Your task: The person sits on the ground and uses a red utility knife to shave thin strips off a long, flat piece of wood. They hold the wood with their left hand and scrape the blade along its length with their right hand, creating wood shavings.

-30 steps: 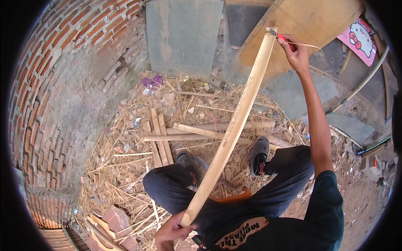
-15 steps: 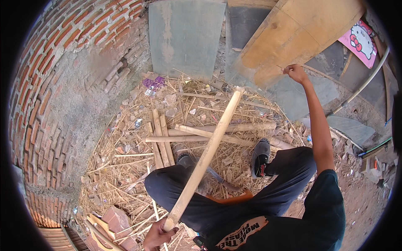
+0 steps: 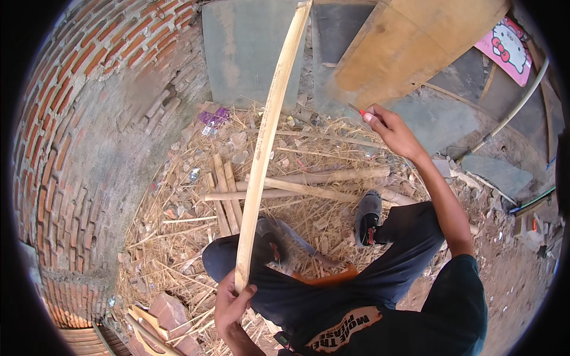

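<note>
A long, split bamboo strip (image 3: 264,142) stands up at a slant in front of me. Its lower end is gripped by my left hand (image 3: 233,302), fingers and thumb closed round it. My right hand (image 3: 395,130) is raised at the right, apart from the strip, and pinches a small knife (image 3: 358,111) with a thin blade and a bit of red at the grip. Most of that knife's handle is hidden by the fingers. Between my feet lies a larger blade (image 3: 297,237), grey and curved, with a brown handle.
Several bamboo pieces (image 3: 332,177) lie crossed on straw-like shavings beyond my feet. A brick wall (image 3: 65,154) rises at the left. Grey boards (image 3: 252,59) and a tan board (image 3: 409,47) lean at the back. Broken bricks (image 3: 172,311) lie at lower left, beside a bamboo pole.
The bamboo strip has swung up and left to a steeper slant as my left hand rose slightly. My right hand has moved left and a little lower, bringing the small knife closer to the strip.
</note>
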